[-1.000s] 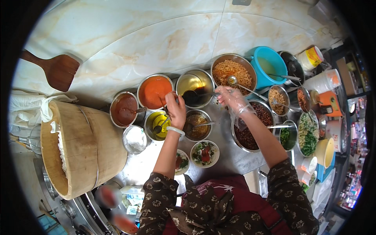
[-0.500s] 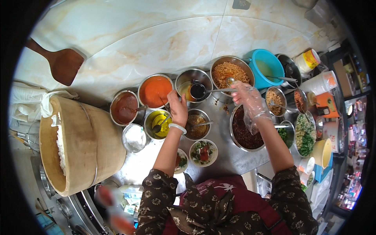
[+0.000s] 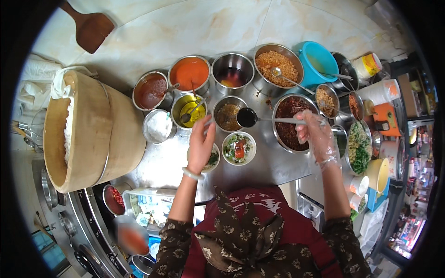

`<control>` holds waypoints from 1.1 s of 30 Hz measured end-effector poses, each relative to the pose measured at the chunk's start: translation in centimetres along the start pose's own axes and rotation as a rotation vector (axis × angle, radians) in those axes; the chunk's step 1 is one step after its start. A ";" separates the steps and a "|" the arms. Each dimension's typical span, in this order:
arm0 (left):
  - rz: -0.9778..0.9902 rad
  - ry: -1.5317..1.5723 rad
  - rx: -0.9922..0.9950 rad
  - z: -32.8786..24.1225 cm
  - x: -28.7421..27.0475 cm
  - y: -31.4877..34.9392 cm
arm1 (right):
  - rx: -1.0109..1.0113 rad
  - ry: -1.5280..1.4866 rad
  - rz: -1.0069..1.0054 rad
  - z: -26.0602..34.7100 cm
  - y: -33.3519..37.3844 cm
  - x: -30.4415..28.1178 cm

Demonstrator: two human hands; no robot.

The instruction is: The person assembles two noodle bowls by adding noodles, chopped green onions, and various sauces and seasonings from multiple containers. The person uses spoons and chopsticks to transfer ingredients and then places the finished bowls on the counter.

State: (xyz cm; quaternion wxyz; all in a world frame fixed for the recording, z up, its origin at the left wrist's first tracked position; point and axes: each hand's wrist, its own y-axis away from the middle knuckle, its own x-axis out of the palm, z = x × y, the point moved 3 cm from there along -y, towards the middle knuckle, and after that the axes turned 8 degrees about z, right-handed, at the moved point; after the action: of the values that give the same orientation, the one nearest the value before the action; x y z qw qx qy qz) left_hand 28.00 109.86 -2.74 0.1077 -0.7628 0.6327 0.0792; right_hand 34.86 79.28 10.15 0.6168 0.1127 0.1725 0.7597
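Note:
My right hand, in a clear plastic glove, is closed on the handle of a long ladle. The ladle's cup, full of dark liquid, hangs at the right edge of a pot of brown sauce. Just in front of it stands a small bowl with chopped greens and a red dollop. My left hand is bare, with a pale bangle at the wrist; its fingers are extended and hold nothing visible. It partly covers a second small bowl with greens.
At the back are a pot of dark liquid, orange sauce and a pot of crunchy bits. A blue bucket stands to their right. Leftward is a wooden tub with rice. Dark chili lies beneath the ladle handle.
The ladle has come out of the back pot toward me, carrying dark liquid over the front bowls. My left hand has also drawn back, and the whole view has shifted.

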 end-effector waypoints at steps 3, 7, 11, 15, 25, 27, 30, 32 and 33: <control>-0.044 0.295 -0.229 0.6 -1.1 6.7 | 0.067 -0.027 -0.051 -2.8 2.5 0.4; -0.170 0.421 -0.377 1.8 -2.3 13.5 | 0.016 0.007 -0.046 -5.7 5.0 1.1; -0.239 0.528 -0.534 3.9 -1.8 17.3 | -0.101 0.063 0.013 -7.8 6.7 2.0; -0.186 0.524 -0.593 5.3 -1.0 18.5 | -0.227 0.170 0.044 -8.8 7.4 2.8; -0.236 0.612 -0.699 7.0 -0.6 18.0 | -0.189 0.046 0.007 -8.5 7.4 1.6; -0.229 0.625 -0.704 7.1 -0.6 18.0 | -0.200 0.042 -0.003 -8.4 7.3 1.6; -0.225 0.639 -0.715 7.4 -0.5 18.0 | -0.192 0.037 -0.009 -8.3 7.2 1.9; -0.223 0.653 -0.716 7.6 -0.5 18.1 | -0.188 0.003 0.014 -8.1 7.2 2.2; -0.220 0.662 -0.713 7.7 -0.4 18.2 | -0.181 0.009 0.012 -8.0 7.3 2.3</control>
State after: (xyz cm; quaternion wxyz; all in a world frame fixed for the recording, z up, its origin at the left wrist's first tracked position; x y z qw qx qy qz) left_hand 10.21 109.05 -11.19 -0.3587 -0.7987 0.4821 0.0323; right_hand 24.77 79.19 5.68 0.6190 0.0543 0.1054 0.7764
